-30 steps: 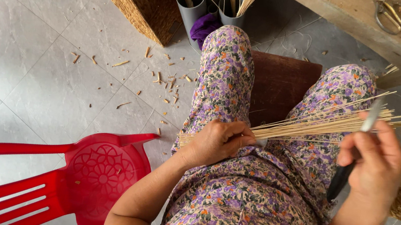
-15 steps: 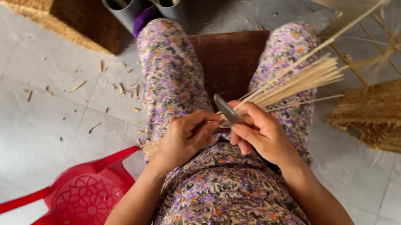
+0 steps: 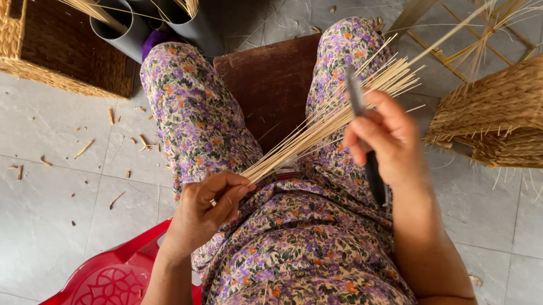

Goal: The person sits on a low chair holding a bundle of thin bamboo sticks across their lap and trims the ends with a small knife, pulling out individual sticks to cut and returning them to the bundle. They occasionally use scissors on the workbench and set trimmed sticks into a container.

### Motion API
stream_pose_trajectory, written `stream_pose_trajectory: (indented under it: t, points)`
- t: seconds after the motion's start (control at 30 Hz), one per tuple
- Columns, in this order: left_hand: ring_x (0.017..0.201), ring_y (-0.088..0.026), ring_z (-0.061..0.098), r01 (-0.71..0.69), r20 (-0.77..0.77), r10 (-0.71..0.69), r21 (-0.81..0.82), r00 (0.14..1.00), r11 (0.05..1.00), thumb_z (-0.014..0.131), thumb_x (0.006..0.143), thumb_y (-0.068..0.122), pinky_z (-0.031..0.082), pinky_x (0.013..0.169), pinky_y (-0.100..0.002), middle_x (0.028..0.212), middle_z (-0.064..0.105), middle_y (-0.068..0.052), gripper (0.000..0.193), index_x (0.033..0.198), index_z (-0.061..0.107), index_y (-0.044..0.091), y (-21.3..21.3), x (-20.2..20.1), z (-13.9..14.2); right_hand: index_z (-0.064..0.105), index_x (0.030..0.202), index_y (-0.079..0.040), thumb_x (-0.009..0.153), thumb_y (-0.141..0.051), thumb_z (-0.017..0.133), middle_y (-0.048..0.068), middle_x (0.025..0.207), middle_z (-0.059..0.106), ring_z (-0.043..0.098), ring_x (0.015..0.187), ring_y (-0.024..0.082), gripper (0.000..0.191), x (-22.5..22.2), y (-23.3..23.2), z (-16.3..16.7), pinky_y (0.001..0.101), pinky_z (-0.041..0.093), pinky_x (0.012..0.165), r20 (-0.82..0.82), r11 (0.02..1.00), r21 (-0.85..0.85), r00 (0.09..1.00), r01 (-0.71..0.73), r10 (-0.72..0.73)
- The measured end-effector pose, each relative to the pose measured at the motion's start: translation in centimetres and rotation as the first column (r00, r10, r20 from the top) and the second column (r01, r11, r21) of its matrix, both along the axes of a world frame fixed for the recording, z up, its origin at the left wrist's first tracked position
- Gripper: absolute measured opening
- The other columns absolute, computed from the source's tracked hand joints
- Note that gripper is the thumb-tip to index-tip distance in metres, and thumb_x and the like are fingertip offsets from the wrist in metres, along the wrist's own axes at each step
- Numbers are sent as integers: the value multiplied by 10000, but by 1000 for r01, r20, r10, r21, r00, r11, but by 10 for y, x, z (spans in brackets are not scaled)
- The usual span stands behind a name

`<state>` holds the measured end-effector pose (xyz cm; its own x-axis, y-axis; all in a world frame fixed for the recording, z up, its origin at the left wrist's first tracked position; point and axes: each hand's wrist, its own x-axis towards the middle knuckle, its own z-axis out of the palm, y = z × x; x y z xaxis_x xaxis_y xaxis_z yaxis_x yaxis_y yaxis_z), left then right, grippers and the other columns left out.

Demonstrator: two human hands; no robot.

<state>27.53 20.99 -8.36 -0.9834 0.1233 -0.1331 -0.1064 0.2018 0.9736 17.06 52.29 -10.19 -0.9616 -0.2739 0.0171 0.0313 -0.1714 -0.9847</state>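
1. Two woven baskets flank me on the tiled floor (image 3: 23, 214): the open one (image 3: 35, 33) sits at the upper left with its dark inside toward me, and the other (image 3: 532, 106) stands at the upper right, tipped, with loose straw ends poking out of its lower edge.
2. One brown board (image 3: 268, 85) lies between my knees, under my flowered trousers.
3. One red plastic chair (image 3: 113, 284) shows at the bottom edge, just beside my left forearm.
4. Three grey tubes (image 3: 123, 26) stand by the open basket, each stuffed with pale sticks.
5. One bundle of thin straw-coloured splints (image 3: 329, 118) runs across my lap from my left hand up over my right thigh. It is tight and narrow at the lower end and fans out at the top, the strands even in colour, straight and very slender.
6. My left hand (image 3: 205, 209) has its fingers closed round the narrow end of the bundle, thumb pressed against them.
7. My right hand (image 3: 383, 141) is clamped on a dark-handled knife (image 3: 364, 132), the blade pointing up along the splints and touching them, the handle sticking out below my palm.
8. Many small chips (image 3: 83, 148) lie scattered on the tiles to the left of my left knee; I cannot count them exactly.
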Motion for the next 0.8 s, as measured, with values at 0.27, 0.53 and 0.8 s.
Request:
stream_pose_trajectory:
  t: [0.27, 0.53, 0.8]
  points:
    - [508, -19, 446, -55, 9, 54, 64, 998, 996, 626, 1016, 78, 352, 445, -219, 604, 545, 33, 138, 1060, 726, -7, -3, -3, -3, 398, 1601, -107, 1037, -89, 582, 64, 810, 692, 584, 552, 86, 594, 6, 11, 16, 233, 507, 505, -34, 999, 19, 999, -32, 32]
    - [521, -20, 500, -31, 16, 31, 30, 999, 999, 644, 1008, 71, 389, 454, -214, 627, 577, 32, 112, 1025, 721, -8, 18, -11, 1, 468, 1483, -57, 1034, -64, 555, 62, 775, 682, 583, 522, 64, 457, 30, -55, 1, 213, 493, 468, 109, 889, 32, 885, -458, 452]
    - [497, -23, 454, -43, 23, 43, 14, 999, 999, 660, 982, 39, 341, 427, -227, 584, 545, 27, 82, 1017, 719, -6, -16, 3, -16, 541, 1284, -2, 1047, -63, 568, 75, 777, 673, 582, 532, 95, 247, 6, -26, -15, 236, 476, 469, 94, 973, -81, 971, -214, 221]
